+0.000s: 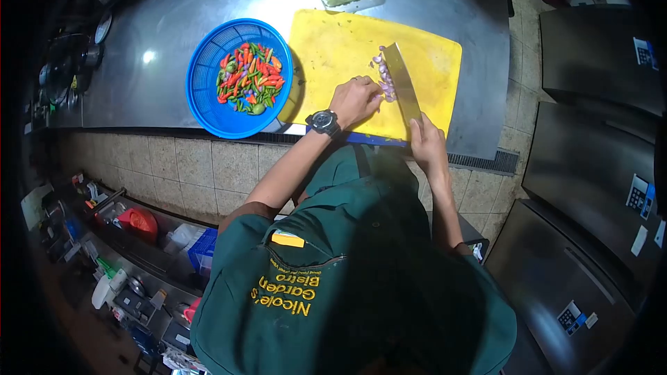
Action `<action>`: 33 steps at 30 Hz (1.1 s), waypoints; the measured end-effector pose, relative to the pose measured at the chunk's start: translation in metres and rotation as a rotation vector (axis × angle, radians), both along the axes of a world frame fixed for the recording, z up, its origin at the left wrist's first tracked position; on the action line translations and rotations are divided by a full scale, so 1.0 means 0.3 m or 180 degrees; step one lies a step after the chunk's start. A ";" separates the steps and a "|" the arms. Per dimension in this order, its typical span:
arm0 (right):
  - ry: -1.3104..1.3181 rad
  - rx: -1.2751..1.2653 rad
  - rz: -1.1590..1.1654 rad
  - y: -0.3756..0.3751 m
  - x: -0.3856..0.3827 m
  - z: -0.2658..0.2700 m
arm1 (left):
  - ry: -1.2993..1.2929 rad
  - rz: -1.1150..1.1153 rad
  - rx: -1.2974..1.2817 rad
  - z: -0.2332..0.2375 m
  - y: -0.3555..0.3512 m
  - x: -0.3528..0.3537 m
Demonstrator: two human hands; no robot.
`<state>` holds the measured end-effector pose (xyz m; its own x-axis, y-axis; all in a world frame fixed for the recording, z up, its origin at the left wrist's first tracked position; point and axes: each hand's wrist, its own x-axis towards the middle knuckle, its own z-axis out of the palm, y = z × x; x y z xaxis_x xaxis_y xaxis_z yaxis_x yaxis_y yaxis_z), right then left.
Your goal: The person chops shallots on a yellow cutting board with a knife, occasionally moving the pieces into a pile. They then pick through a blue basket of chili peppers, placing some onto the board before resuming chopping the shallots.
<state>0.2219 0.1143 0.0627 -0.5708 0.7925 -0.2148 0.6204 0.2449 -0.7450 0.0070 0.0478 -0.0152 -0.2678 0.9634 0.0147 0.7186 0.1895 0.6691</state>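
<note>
My right hand (428,144) grips the handle of a cleaver (404,82), whose broad blade stands over the yellow cutting board (333,52). Purple-and-white pieces of sliced shallot (388,86) lie in a row along the blade's left side. My left hand (356,103), with a black watch at the wrist, is closed, its curled fingers pressing on shallot at the board. A blue plastic basket (198,101) left of the board holds red, orange and green chillies (251,76) and a few round green pieces.
Behind the board, a clear plastic container (349,6) holds chopped green and orange bits. Everything stands on a steel table (149,76). Dark steel fridges (590,167) line the right side. At the lower left, a counter (149,264) carries a red bag and assorted kitchen items.
</note>
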 end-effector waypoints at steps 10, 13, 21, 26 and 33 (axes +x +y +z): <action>-0.0164 -0.0574 0.0519 -0.021 0.092 -0.001 | -0.0057 0.0870 -0.0064 0.016 -0.083 -0.130; -0.0098 -0.0190 0.1056 -0.033 0.126 -0.062 | 0.0315 0.0778 0.0324 -0.004 -0.138 -0.136; -0.0234 -0.0357 0.0256 -0.012 0.059 -0.091 | 0.0088 -0.0277 0.0686 -0.034 -0.158 0.015; 0.0317 0.0450 0.0526 -0.056 0.029 -0.147 | 0.0120 -0.0395 0.0626 -0.050 -0.109 0.044; -0.0314 0.0236 0.0681 -0.049 -0.018 -0.046 | 0.0124 -0.0708 0.0738 -0.092 -0.094 0.013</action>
<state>0.2165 0.0997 0.0489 -0.7065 0.6714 -0.2236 0.6175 0.4305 -0.6584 0.0108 0.0198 -0.0427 -0.0461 0.9680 0.2466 0.7512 -0.1292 0.6473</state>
